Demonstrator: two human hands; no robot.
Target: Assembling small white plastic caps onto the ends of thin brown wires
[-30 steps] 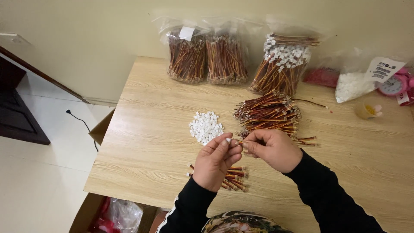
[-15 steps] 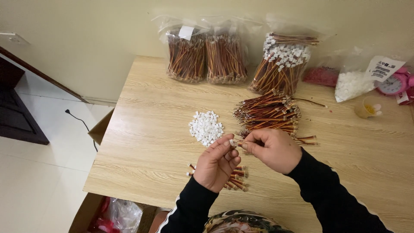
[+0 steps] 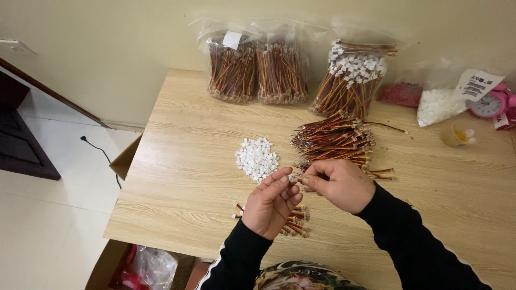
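Both hands met above the table's point(image 3: 177, 161) near edge. The left hand point(image 3: 271, 207) pinched a tiny white connector point(image 3: 292, 178), and the right hand point(image 3: 341, 185) pinched a wire end right against it. A white connector pile point(image 3: 257, 157) and loose wire bundle point(image 3: 333, 140) sat just behind.

A light wooden table point(image 3: 177, 177) stands against a plain cream wall point(image 3: 118, 37). At nine o'clock lies pale tiled floor point(image 3: 48, 225) with a black cable point(image 3: 102, 156) and dark furniture point(image 3: 21, 145); a cardboard box point(image 3: 107, 268) sits at seven.
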